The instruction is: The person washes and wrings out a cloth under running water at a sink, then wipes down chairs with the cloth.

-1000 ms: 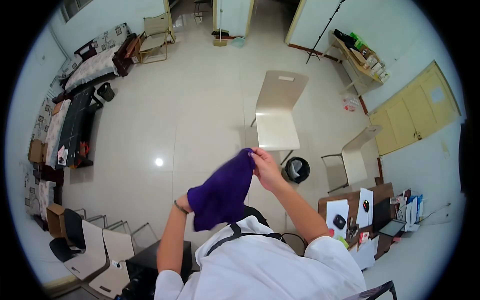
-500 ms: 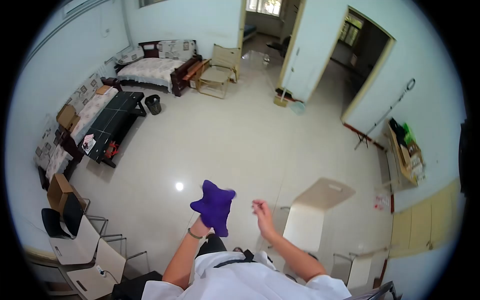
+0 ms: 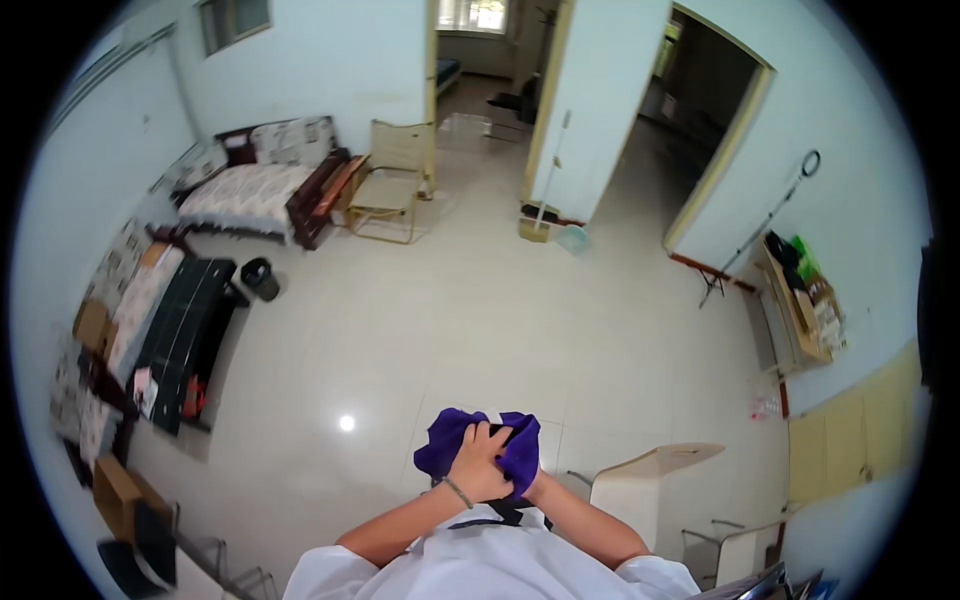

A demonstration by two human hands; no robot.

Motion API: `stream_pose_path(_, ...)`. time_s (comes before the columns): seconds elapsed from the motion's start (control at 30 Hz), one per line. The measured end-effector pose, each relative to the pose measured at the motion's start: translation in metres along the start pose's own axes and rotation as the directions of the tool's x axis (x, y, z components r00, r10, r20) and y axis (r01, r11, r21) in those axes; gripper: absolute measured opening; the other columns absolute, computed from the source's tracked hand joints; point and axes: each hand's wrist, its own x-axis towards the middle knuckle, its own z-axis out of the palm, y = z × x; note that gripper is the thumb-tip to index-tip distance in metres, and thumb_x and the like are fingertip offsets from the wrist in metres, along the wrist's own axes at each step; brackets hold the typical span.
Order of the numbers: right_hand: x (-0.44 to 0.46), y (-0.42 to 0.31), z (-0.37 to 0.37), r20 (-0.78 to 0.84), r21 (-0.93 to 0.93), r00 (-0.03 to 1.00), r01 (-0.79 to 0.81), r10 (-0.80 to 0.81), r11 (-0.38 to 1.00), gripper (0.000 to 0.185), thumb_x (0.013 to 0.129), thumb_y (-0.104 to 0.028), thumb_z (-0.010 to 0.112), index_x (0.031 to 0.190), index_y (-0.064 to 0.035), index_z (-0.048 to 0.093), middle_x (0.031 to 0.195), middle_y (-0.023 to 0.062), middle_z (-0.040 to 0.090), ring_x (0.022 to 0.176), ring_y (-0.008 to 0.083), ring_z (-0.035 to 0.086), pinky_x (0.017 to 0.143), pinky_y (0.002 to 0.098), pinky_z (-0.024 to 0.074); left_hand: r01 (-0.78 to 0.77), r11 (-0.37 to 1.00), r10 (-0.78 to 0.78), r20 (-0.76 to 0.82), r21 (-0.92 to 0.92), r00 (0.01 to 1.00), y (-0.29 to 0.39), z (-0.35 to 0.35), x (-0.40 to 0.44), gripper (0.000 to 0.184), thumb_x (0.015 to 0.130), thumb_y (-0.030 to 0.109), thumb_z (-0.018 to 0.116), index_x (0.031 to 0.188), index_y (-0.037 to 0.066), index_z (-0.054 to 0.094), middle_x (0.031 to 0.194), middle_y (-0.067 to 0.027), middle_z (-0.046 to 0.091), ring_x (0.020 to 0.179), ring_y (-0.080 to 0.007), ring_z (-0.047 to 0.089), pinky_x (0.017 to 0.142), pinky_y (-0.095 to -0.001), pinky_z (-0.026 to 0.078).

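In front of my white shirt, both my hands meet at a bunched purple cloth (image 3: pixel 445 440). My left hand (image 3: pixel 482 465), with a bracelet at its wrist, lies across the middle of the cloth, its fingers bent over and holding it. My right hand (image 3: pixel 538 484) is at the cloth's right side. The purple fabric covers its fingers, so their grip is hidden. A dark patch shows between the fabric folds near my left fingertips; I cannot make out what it is.
A pale chair (image 3: pixel 640 475) stands close on my right. A black low table (image 3: pixel 190 310) and a waste bin (image 3: pixel 260 279) are to the left. Farther off are a folding chair (image 3: pixel 390 180), a broom (image 3: pixel 548 180) and a tripod stand (image 3: pixel 755 240). Cardboard boxes (image 3: pixel 120 495) sit at the lower left.
My right hand, apart from the cloth before, has come to its right side. The cloth, spread over my left hand earlier, is now bunched between both hands. The view has shifted.
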Motion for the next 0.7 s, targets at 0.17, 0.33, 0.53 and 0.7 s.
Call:
stream_pose_path(0.17,0.066,-0.019,-0.070,-0.150,-0.075,0.983,0.099,-0.109,0.992,0.033,0.090,-0.016,0.060,0.120,-0.0063,0.052,0.121,0.0082,0.055,0.110,0.0200,0.054,0.093,0.0359,0.0446,-0.365,0.930,0.338,0.314,0.029,0.887,-0.013,-0.020,0.129,0.053,0.067,0.023,0.068,0.115,0.003,0.062,0.123,-0.0155,0.054,0.111,-0.0361,0.046,0.095,-0.0464,0.037)
stream_pose_path(0.33,0.071,-0.059,-0.152,-0.315,-0.189,0.915,0.199,-0.251,0.962,0.037,0.090,-0.018,0.061,0.124,-0.0068,0.052,0.125,0.0086,0.054,0.113,0.0201,0.054,0.097,0.0368,0.0440,-0.604,0.793,0.573,0.429,-0.074,0.698,0.002,0.027,0.221,0.055,0.073,0.013,0.067,0.126,0.006,0.058,0.135,-0.0199,0.049,0.131,-0.0388,0.038,0.108,-0.0515,0.030)
stream_pose_path(0.53,0.030,-0.106,-0.241,-0.518,-0.381,0.713,0.302,-0.473,0.874,0.041,0.091,-0.019,0.062,0.129,-0.0074,0.051,0.130,0.0090,0.054,0.116,0.0203,0.054,0.101,0.0379,0.0433,-0.768,0.583,0.791,0.397,-0.263,0.465,0.047,0.064,0.311,0.053,0.078,0.015,0.067,0.130,0.012,0.056,0.137,-0.0135,0.048,0.133,-0.0359,0.038,0.110,-0.0556,0.026)
stream_pose_path(0.7,-0.026,-0.129,-0.300,-0.585,-0.704,0.423,0.160,-0.692,0.692,0.044,0.092,-0.021,0.063,0.133,-0.0079,0.050,0.134,0.0094,0.054,0.120,0.0204,0.054,0.105,0.0388,0.0427,-0.678,0.488,0.860,0.172,-0.550,0.480,0.068,0.118,0.376,0.042,0.080,0.014,0.066,0.122,0.006,0.060,0.131,-0.0158,0.054,0.125,-0.0368,0.046,0.107,-0.0525,0.033)
